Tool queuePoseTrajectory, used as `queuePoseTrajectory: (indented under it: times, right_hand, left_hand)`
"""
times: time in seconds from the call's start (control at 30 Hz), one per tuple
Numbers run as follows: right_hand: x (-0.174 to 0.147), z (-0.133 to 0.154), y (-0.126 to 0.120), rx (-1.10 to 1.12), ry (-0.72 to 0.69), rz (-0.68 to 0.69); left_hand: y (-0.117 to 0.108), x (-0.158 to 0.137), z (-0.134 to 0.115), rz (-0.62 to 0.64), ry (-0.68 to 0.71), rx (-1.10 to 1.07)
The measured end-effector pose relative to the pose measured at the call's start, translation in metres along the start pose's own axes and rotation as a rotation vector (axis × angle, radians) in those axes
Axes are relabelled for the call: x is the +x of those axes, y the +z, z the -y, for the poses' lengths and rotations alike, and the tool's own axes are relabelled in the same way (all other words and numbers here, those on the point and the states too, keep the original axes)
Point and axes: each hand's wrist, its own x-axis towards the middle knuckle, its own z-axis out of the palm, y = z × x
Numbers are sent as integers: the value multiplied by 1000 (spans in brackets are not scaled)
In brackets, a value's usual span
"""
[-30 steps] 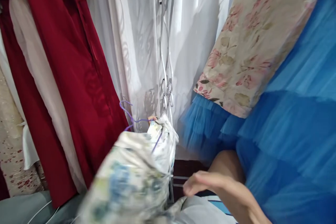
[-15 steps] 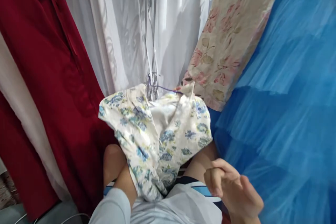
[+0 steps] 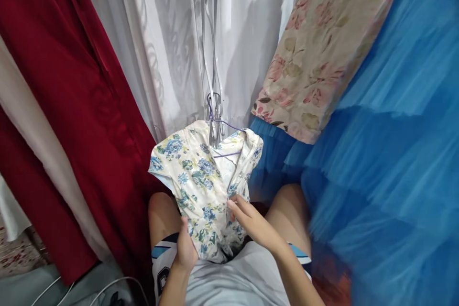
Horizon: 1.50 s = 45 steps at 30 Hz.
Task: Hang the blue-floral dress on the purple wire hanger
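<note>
A white floral garment point(image 3: 201, 177) with blue blossoms and short sleeves hangs on a thin purple hanger point(image 3: 229, 124) above my lap. Its V neckline faces me, and the hanger's bar shows inside the opening. My left hand point(image 3: 187, 248) grips the garment's lower left side, thumb up along the edge; its other fingers are hidden behind the cloth. With fingertips pinched together, my right hand point(image 3: 247, 217) holds the front edge just below the neckline.
White curtain-like cloth point(image 3: 244, 33) hangs behind with silvery ribbons point(image 3: 208, 43). Red fabric point(image 3: 86, 119) hangs at the left, a beige floral cloth point(image 3: 315, 57) and blue tulle point(image 3: 387, 177) at the right. White cables point(image 3: 118, 279) lie at the lower left.
My right hand has moved left from beside the garment and pinched its front edge. My left hand has come out from behind the cloth to its left side. The garment's right shoulder has folded inward.
</note>
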Motion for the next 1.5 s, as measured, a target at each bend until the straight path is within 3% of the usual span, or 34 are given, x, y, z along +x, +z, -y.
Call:
queuePoseTrajectory:
  times: [0.1, 0.2, 0.27, 0.4, 0.47, 0.63, 0.83, 1.0, 1.13, 1.3, 1.5]
  right_hand:
    - [21, -1, 16, -130, -34, -101]
    - [20, -4, 15, -149, 13, -82]
    - [11, -4, 10, -124, 51, -11]
    - [3, -2, 5, -47, 54, 123]
    - [10, -5, 5, -16, 28, 106]
    - [31, -31, 9, -37, 48, 11]
    - [20, -52, 17, -11, 101, 85]
    - [10, -51, 14, -2, 84, 84]
    - [10, -57, 9, 19, 67, 63]
    - [18, -67, 14, 6, 92, -53]
    - [30, -65, 28, -111, -42, -247]
  left_hand:
    - [-1, -6, 14, 18, -89, -65]
    - [-4, 5, 20, -69, -46, 5]
    - [-11, 13, 21, -164, 48, 159]
    - [-24, 22, 27, -355, 380, 503]
    - [-23, 22, 34, -321, 477, 516]
    - [-3, 31, 41, -127, 508, 489]
    - [38, 98, 31, 37, 489, 597]
    - [59, 135, 37, 32, 459, 646]
    - [52, 122, 34, 40, 477, 644]
    - [48, 75, 26, 32, 447, 594]
    - [50, 30, -1, 256, 567, 761]
